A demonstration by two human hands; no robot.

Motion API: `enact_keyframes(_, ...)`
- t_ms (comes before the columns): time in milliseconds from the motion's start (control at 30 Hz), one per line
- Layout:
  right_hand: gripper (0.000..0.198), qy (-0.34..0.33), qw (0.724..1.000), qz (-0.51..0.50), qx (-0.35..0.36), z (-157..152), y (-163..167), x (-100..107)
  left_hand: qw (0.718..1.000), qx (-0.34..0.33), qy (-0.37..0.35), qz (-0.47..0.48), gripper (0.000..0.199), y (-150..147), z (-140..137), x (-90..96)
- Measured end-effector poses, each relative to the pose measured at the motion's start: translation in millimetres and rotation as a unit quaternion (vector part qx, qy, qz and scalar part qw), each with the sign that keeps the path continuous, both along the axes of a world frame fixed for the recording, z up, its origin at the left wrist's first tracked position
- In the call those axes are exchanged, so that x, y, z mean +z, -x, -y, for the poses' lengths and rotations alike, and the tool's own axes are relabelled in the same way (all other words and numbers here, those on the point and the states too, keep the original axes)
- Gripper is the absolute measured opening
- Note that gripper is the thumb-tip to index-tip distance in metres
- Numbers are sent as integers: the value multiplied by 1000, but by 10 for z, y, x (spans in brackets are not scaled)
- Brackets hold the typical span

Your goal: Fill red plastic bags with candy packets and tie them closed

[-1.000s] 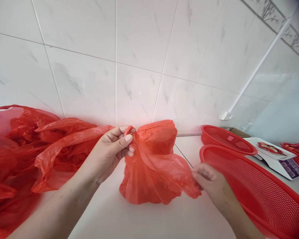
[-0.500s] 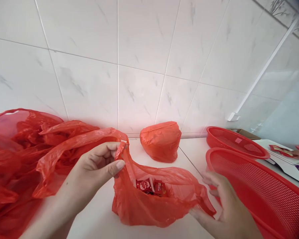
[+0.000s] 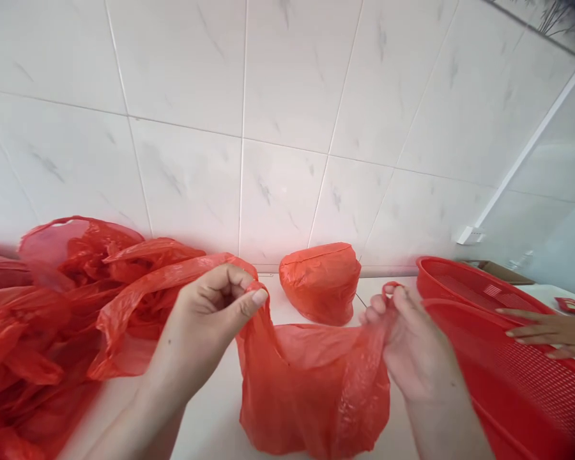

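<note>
The left hand (image 3: 206,326) pinches one handle of a red bag (image 3: 311,402) between thumb and fingers; the right hand (image 3: 414,358) grips the other handle. The bag sits on the white table (image 3: 208,418), between a heap of bags (image 3: 38,332) and two red baskets (image 3: 464,345). Behind it stands a wrapped bundle (image 3: 319,284); a co-worker's hand (image 3: 553,332) reaches over the baskets.

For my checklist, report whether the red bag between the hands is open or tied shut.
Open: left hand and right hand hold the red bag by separate, untied handles, its mouth gaping between them.
</note>
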State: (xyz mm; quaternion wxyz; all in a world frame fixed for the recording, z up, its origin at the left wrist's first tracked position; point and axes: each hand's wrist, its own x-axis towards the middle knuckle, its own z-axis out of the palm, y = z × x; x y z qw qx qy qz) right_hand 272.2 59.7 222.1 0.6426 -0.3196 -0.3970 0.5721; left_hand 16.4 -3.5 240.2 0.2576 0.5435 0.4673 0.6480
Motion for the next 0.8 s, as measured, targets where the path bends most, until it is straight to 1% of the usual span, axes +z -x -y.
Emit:
enact_keyframes(33, 19, -4, 999, -30, 28, -27, 145, 3, 1000, -23, 10, 17, 19, -21, -17, -19)
enact_keyframes(100, 29, -19, 996, -46, 79, -26, 385, -3, 997, -61, 19, 37, 21, -56, -42, -57)
enact_keyframes(167, 39, -40, 994, -4, 102, 38, 544, -10, 995, -85, 17, 41, 20, -85, -48, -84)
enact_keyframes(233, 38, -52, 987, 77, 128, 128, 631, -16, 995, -95, 5, 30, 18, -119, -35, -101)
enact_keyframes(267, 36, -57, 977, 126, 162, 168, 656, -22, 995, -101, -1, 23, 17, -138, -25, -107)
enact_keyframes(333, 40, -79, 939, 211, 261, 212, 683, -49, 990, -144, 2, 8, 13, -180, -1, -114)
enact_keyframes(367, 37, -95, 919, 240, 297, 213, 690, -70, 985, -170, 7, -1, 11, -200, 9, -117)
enact_keyframes(400, 31, -108, 907, 263, 311, 201, 693, -94, 982, -187, 11, -16, 7, -219, 16, -119)
enact_keyframes(433, 25, -112, 904, 280, 302, 179, 694, -119, 981, -187, 9, -40, 3, -236, 19, -122)
enact_keyframes(467, 27, -109, 910, 291, 274, 152, 692, -141, 983, -169, -1, -73, 4, -249, 18, -126)
enact_keyframes(533, 34, -84, 927, 302, 207, 102, 685, -167, 979, -109, -39, -169, 21, -269, 1, -145)
enact_keyframes(600, 38, -67, 937, 294, 176, 79, 678, -168, 959, -78, -66, -264, 33, -285, -35, -183)
enact_keyframes(633, 39, -63, 941, 284, 172, 78, 675, -162, 948, -77, -73, -300, 33, -294, -58, -210)
enact_keyframes(700, 40, -59, 944, 271, 181, 84, 662, -149, 934, -75, -84, -338, 22, -310, -105, -272)
enact_keyframes(733, 39, -59, 942, 272, 190, 83, 648, -148, 933, -71, -88, -342, 18, -316, -126, -300)
enact_keyframes(800, 38, -62, 933, 282, 214, 56, 598, -162, 940, -67, -80, -324, 21, -320, -158, -342)
